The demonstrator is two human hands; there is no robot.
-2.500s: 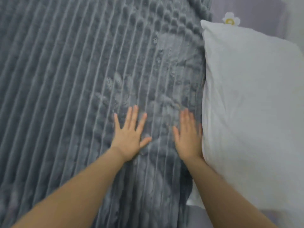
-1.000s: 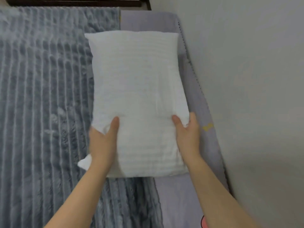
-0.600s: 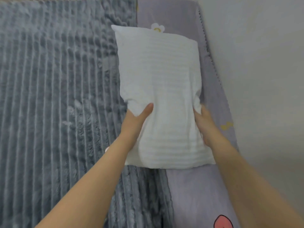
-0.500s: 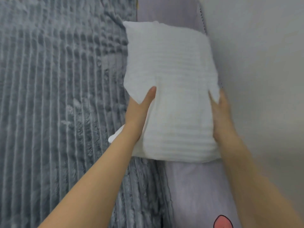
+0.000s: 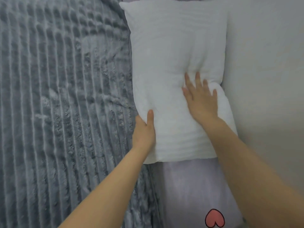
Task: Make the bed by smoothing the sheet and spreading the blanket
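White pillow (image 5: 172,71) lies lengthwise in the upper centre of the frame, on the lilac sheet (image 5: 189,186). Its right long edge is against the pale wall (image 5: 263,63); its left long edge meets the grey blanket (image 5: 57,96).

Blanket: plush, ribbed, spread flat over the whole left half of the frame. Nap is ruffled in patches near the pillow. Its right edge runs down the lower centre, lying over the sheet.

Sheet: bare strip visible only below the pillow, lower right of centre, between blanket edge and wall. A pink heart print (image 5: 214,218) with a dark outline sits at the bottom edge.

Left hand (image 5: 144,130): at the pillow's left edge, lower centre. Thumb lies on top of the fabric, pointing up-frame; the other fingers are tucked out of sight under the edge, so the hand grips the pillow there.

Right hand (image 5: 201,101): palm down on the pillow's right part, centre right. Fingers (image 5: 197,78) straight and spread apart, pressing in; the filling dents and creases around the tips.

Both forearms are bare, entering from the bottom of the frame.
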